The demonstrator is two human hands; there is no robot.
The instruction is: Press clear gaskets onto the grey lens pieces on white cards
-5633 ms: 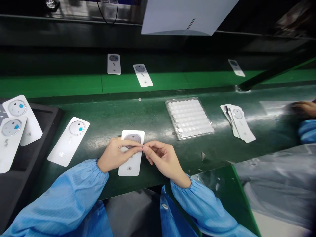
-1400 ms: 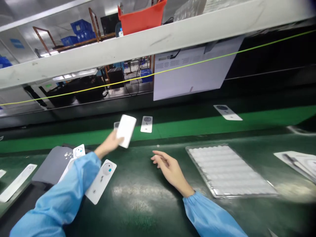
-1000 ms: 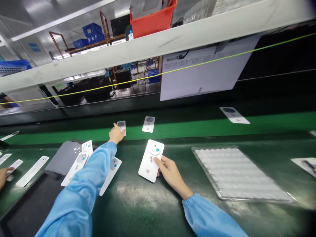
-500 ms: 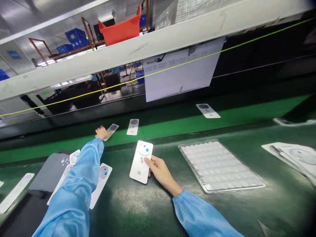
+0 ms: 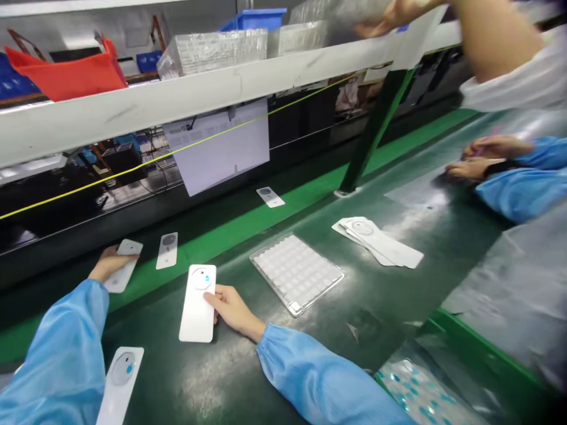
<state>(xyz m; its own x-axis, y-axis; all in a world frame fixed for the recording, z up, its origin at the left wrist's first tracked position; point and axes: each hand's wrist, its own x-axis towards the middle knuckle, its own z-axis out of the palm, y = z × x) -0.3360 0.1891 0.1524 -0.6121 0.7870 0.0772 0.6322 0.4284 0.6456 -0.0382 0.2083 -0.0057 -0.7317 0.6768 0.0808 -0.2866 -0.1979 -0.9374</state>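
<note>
Pinched at its right edge by my right hand (image 5: pixel 234 310), a white phone back panel (image 5: pixel 195 319) stands tilted above the green bench, its round camera ring with a small blue dot at the top. My left hand (image 5: pixel 108 264) is closed on another white phone back panel (image 5: pixel 124 273), over the bright green belt; part of the fingers is hidden. Beside it on the belt lies a third panel (image 5: pixel 167 251). Below my left sleeve, a panel with a blue dot (image 5: pixel 121 383) rests on the bench, partly cut off by the frame.
A clear tray of white pieces (image 5: pixel 296 271) lies right of my right hand, with stacked panels (image 5: pixel 381 242) beyond. A single panel (image 5: pixel 270 197) is farther along the belt. Co-workers' hands (image 5: pixel 487 156) and a raised arm (image 5: pixel 491 35) are at right, near a green post (image 5: pixel 376 130).
My view has swung right, bringing co-workers' arms and a green bin in. My left hand, earlier at a panel lying on the belt, now holds it raised. My right hand keeps its panel.
</note>
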